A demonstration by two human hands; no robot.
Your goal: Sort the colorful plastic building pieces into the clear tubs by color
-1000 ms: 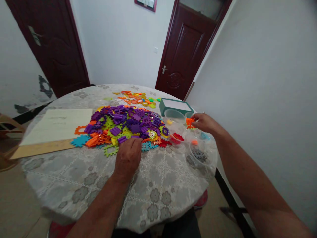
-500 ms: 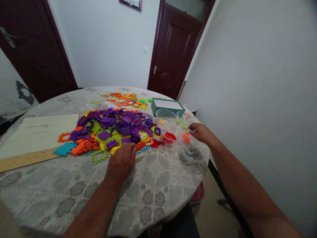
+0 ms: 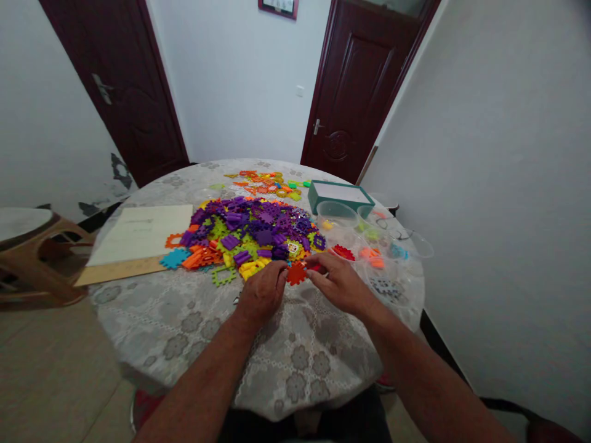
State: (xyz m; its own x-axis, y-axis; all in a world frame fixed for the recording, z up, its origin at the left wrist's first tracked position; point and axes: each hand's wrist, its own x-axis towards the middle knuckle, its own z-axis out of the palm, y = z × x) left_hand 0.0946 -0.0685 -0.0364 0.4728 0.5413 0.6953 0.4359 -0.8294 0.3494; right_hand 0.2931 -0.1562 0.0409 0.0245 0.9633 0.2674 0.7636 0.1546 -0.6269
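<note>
An orange-red toothed plastic piece is at the front edge of the heap, between my two hands. My left hand is closed, its fingertips at the piece's left edge. At the right edge, the thumb and fingers of my right hand pinch it; a bit of red shows beside those fingers. Behind them spreads a heap of interlocking toothed pieces, mostly purple, with lime, orange and yellow ones. Yellow pieces lie beside my left hand. A red toothed piece lies beyond my right hand.
Clear plastic cups holding sorted pieces stand at the right, near a green-edged box. Paper and a wooden ruler lie at the left on the patterned tablecloth. More flat pieces are scattered at the back.
My right hand has come from the cups on the right to the front of the heap. The orange-red piece now shows between both hands. The view has turned left.
</note>
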